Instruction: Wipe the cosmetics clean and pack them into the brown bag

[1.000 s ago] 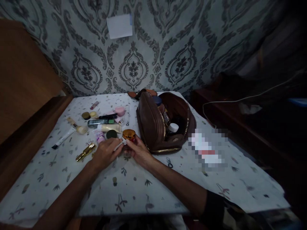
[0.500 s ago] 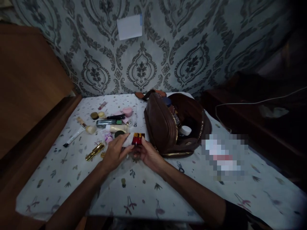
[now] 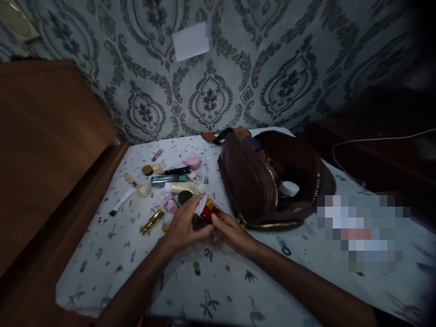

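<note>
Both hands meet over the front middle of the table, around a small red bottle with a gold cap (image 3: 207, 212), tilted. My right hand (image 3: 235, 231) is closed on its right side, thumb against the red body. My left hand (image 3: 185, 225) is closed on a crumpled white tissue (image 3: 201, 204), which touches the bottle's left side. Its lower fingers are partly hidden. Just beyond the left hand lie a dark green round lid (image 3: 185, 197), a cream tube (image 3: 181, 188) and a small purple-and-white item (image 3: 169, 201). A gold lipstick-like tube (image 3: 152, 221) lies to the left.
An unzipped brown bag (image 3: 248, 177) stands right of the hands, a white-lidded jar (image 3: 289, 188) inside. Brushes (image 3: 138, 185), a dark green bottle (image 3: 166, 180) and a pink jar (image 3: 193, 162) lie at back left. A wooden panel (image 3: 51, 145) borders the left; a blurred patch (image 3: 361, 229) lies right.
The red bottle has turned from roughly level to tilted, with the tissue now up against its left side. My hands have drawn closer around it. The whole view has shifted slightly.
</note>
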`<action>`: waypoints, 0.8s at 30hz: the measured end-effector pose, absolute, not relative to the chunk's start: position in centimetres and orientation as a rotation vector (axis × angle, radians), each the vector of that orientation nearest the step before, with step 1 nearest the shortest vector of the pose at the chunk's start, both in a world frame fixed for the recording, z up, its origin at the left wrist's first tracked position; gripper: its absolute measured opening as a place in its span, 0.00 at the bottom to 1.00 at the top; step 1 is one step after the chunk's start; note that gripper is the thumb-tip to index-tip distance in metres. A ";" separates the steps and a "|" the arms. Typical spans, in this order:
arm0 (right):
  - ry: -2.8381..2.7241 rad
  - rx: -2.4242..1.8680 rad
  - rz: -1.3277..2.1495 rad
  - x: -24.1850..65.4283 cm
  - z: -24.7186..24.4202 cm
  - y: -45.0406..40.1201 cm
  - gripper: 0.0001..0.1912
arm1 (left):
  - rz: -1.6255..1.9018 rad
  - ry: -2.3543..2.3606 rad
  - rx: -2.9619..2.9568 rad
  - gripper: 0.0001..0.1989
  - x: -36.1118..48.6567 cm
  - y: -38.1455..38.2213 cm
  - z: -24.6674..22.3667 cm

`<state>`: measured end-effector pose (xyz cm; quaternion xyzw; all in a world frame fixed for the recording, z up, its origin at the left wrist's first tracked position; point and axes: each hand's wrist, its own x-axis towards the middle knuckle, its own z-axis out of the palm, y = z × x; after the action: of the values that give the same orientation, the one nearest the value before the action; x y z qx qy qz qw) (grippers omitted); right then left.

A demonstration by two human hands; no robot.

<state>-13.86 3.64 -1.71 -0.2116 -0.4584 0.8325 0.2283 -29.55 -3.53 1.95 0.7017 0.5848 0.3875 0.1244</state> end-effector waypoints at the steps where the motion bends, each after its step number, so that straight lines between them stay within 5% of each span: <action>1: -1.233 -0.588 2.274 -13.9 -1.6 3.7 0.27 | 1.131 1.693 2.066 0.35 -29.6 -3.5 2.1; 11: -1.168 -0.600 2.027 -14.1 -0.5 4.0 0.27 | 0.943 1.688 2.292 0.29 -30.6 -4.2 2.7; 20: -1.468 -0.527 1.761 -13.4 1.6 3.2 0.29 | 1.247 1.909 2.016 0.12 -30.2 -4.3 3.4; 24: -1.750 -0.588 1.434 -12.3 3.2 3.3 0.28 | 1.349 1.808 1.936 0.12 -29.7 -4.3 3.9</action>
<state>-12.28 3.31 3.24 -0.2313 -0.6890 0.5646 0.3912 -29.70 -4.31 3.93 0.6489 0.6060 0.4523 0.0844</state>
